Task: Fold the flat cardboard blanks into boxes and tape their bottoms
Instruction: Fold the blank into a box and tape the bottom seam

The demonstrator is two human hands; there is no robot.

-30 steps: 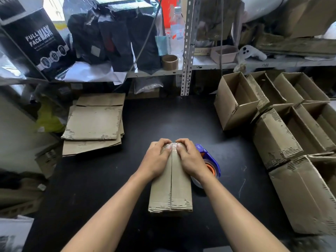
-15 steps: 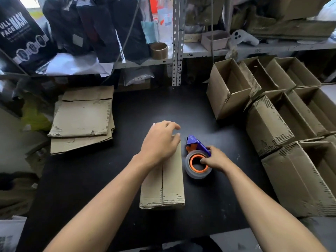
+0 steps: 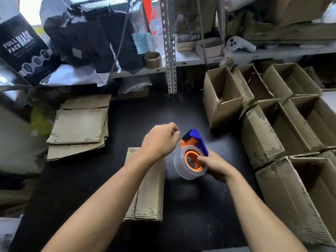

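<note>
A folded cardboard box point(image 3: 151, 193) lies on the black table point(image 3: 190, 215) with its closed bottom flaps facing up. My right hand point(image 3: 217, 167) grips a tape dispenser point(image 3: 192, 159) with an orange core, a blue head and a clear roll, held just above the table to the right of the box. My left hand point(image 3: 160, 140) hovers over the far end of the box, fingers curled close to the dispenser's blue head. Whether they pinch the clear tape's end cannot be made out. A stack of flat blanks point(image 3: 78, 126) lies at the left.
Several open assembled boxes point(image 3: 269, 135) crowd the right side of the table. A metal shelf point(image 3: 170, 51) runs along the back, holding dark bags, a spare tape core point(image 3: 153, 60) and a white controller point(image 3: 238, 43).
My right hand left the box, took hold of the tape dispenser and lifted it off the table. My left hand rose from the box flaps and moved toward the dispenser's head.
</note>
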